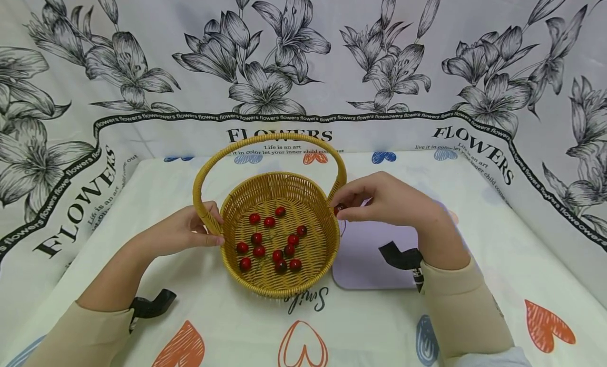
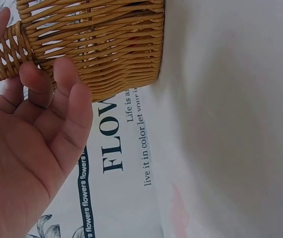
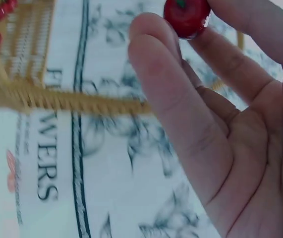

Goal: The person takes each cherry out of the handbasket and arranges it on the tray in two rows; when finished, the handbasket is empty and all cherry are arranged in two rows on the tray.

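Green cherry tip (image 3: 181,3), right-wrist view only

In the head view, the right hand's (image 1: 386,201) fingers partly hide the cherry (image 3: 186,19) between them and cover some of the lilac board (image 1: 374,264) beneath. Past those fingers, printed flowers (image 3: 119,133) blur. Beyond the left hand's (image 2: 25,158) fingertips, the frame's edge crops the basket (image 2: 101,47).

Facing you, a white backdrop (image 1: 158,13) carries black line-drawn lilies (image 1: 265,90), bold FLOWERS lettering (image 1: 243,135) and a dark band (image 1: 403,115) of small repeated words. Below it, your pale counter cloth (image 1: 227,325) shows scattered orange hearts (image 1: 545,327), blue hearts (image 1: 427,341) and some partly covered black script (image 1: 308,300).
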`<control>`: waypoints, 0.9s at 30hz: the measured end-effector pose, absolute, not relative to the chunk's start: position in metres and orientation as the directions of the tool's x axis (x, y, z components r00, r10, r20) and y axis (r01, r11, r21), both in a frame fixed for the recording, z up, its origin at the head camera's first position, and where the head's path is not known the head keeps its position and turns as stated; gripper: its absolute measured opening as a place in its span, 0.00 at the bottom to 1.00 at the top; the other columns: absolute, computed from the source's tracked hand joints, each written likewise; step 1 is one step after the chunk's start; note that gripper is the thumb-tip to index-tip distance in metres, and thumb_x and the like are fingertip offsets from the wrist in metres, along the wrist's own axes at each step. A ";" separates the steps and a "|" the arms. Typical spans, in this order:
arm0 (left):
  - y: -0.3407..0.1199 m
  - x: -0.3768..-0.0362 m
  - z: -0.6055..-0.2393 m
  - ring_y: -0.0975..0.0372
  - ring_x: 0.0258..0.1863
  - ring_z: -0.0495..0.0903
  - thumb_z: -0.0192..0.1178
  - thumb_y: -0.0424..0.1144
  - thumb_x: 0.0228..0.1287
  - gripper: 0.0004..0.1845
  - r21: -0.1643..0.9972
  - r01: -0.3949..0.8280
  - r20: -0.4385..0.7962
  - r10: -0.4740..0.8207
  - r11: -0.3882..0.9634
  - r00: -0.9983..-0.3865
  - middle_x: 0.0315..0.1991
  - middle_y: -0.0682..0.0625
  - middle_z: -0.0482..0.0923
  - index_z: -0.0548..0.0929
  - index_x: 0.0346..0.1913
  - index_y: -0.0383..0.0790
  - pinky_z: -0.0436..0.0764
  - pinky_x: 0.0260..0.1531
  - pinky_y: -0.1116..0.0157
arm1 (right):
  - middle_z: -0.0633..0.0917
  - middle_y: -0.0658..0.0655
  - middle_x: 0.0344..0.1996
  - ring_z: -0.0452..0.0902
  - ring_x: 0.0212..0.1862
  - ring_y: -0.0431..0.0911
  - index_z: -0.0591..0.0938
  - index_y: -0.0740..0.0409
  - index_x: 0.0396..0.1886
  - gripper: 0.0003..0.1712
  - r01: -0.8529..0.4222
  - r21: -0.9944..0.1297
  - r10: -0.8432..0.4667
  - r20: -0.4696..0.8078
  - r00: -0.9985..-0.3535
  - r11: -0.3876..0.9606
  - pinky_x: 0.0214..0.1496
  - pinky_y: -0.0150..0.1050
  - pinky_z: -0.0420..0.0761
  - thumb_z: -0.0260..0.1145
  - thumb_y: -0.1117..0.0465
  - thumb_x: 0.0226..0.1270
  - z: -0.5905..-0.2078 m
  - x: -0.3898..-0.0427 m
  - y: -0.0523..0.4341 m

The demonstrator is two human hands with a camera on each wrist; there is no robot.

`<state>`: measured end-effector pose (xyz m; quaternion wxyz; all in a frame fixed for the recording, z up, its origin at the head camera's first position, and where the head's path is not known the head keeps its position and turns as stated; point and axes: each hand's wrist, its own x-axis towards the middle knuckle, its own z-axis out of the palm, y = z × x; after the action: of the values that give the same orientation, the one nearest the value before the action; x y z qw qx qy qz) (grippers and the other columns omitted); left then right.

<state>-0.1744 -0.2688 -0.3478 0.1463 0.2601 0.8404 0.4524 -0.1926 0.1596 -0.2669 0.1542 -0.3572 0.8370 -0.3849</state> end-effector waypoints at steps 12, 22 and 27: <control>-0.268 -0.173 -0.347 0.55 0.41 0.78 0.72 0.34 0.64 0.14 0.839 0.298 -0.012 0.563 0.455 -0.826 0.39 0.47 0.80 0.77 0.44 0.36 0.78 0.40 0.61 | 0.88 0.55 0.46 0.86 0.45 0.51 0.87 0.54 0.57 0.17 -0.283 -0.749 -0.550 -0.128 -0.825 0.599 0.52 0.47 0.83 0.68 0.55 0.74 -0.286 -0.228 0.194; -0.269 -0.175 -0.351 0.55 0.42 0.79 0.72 0.35 0.64 0.13 0.839 0.299 -0.012 0.564 0.455 -0.826 0.40 0.47 0.81 0.77 0.44 0.38 0.79 0.41 0.61 | 0.89 0.53 0.39 0.84 0.41 0.47 0.88 0.54 0.56 0.17 -0.296 -0.637 -0.504 -0.171 -0.846 0.712 0.46 0.44 0.81 0.72 0.59 0.69 -0.334 -0.262 0.173; -0.269 -0.176 -0.351 0.55 0.42 0.80 0.72 0.35 0.64 0.13 0.836 0.302 -0.012 0.565 0.459 -0.825 0.40 0.46 0.81 0.77 0.45 0.38 0.80 0.42 0.61 | 0.87 0.49 0.30 0.79 0.34 0.43 0.89 0.54 0.48 0.11 -0.422 -0.489 -0.531 -0.103 -0.841 0.763 0.41 0.42 0.78 0.72 0.57 0.69 -0.357 -0.271 0.159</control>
<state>-0.1757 -0.2691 -0.3510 0.1453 0.2573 0.8416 0.4520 -0.2705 0.1590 -0.3568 0.1185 -0.2561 0.9314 -0.2299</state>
